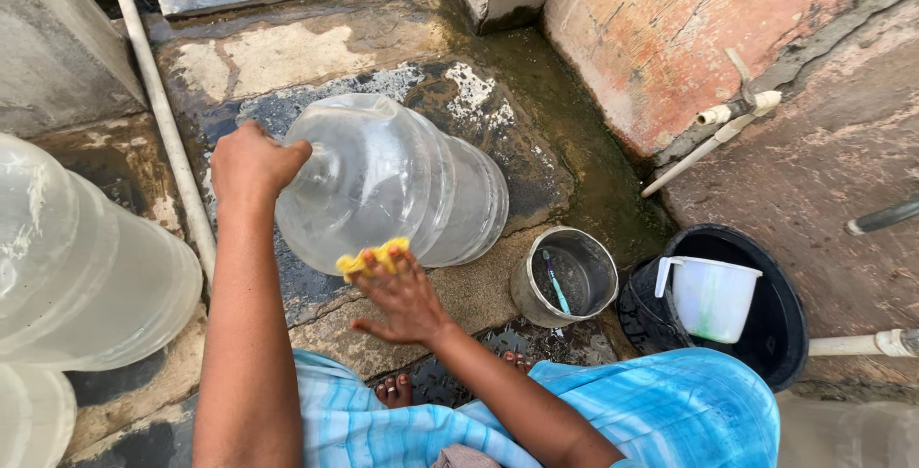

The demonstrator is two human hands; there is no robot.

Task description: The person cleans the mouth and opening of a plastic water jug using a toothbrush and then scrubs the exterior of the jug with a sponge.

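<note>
The jug (402, 181) lay on its side on the wet stone floor (287, 56), directly in front of the person and between the two hands. The left hand (251, 160) was closed around the jug's neck at its left end, holding it steady. The right hand (402, 294) was spread flat with fingers splayed, pressing a yellow sponge (375, 257) against the jug's near lower wall — the sponge sat between fingertips and plastic, touching both.

The jug was a large, clear plastic water bottle, round-bodied with ribbed rings about its middle; its base pointed right, its neck left. It looked empty, and the dark and pale patches of the floor showed through its wall.

Just right of the jug stood a small metal pot (565, 278) with a teal-handled brush (555, 281) inside. Beyond that, a black bucket (780, 334) held a white plastic mug (710, 296). At the left edge lay two more clear jugs (86, 257), well apart from the hands. A white pipe (168, 123) ran along the floor behind the left arm — another pipe (718, 133) leaned against the reddish wall (670, 28) at right. The person's blue striped cloth (661, 411) filled the lower edge, toes showing beneath it.
</note>
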